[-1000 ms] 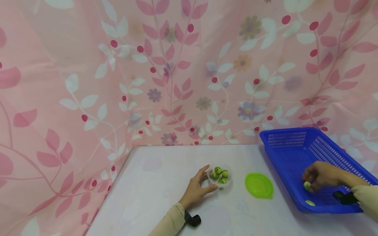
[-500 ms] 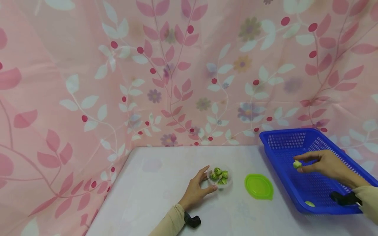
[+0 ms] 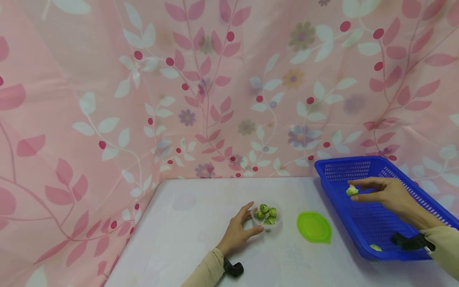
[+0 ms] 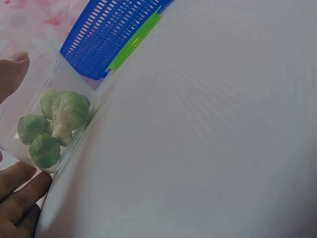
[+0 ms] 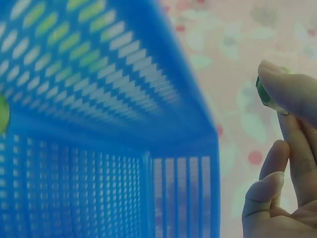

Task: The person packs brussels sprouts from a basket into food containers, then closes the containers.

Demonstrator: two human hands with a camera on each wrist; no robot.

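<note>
My left hand (image 3: 238, 229) holds a clear plastic container (image 3: 277, 224) between thumb and fingers on the white table. Several Brussels sprouts (image 4: 69, 111) lie inside it, seen through its wall in the left wrist view. Over the blue basket, my right hand (image 3: 387, 195) pinches one Brussels sprout (image 3: 352, 190) between thumb and fingertips. In the right wrist view the thumb covers part of this sprout (image 5: 265, 94). Another Brussels sprout (image 3: 375, 247) lies at the near end of the basket (image 3: 338, 215).
A bright green lid (image 3: 314, 227) lies flat on the table (image 3: 186, 231), between the container and the basket. Pink floral curtain (image 3: 215, 99) hangs behind and to the left. A black device is strapped to each wrist.
My right hand has lifted a Brussels sprout off the basket's floor and carried it up and leftward, towards the basket's left rim. The left hand and container have stayed in place.
</note>
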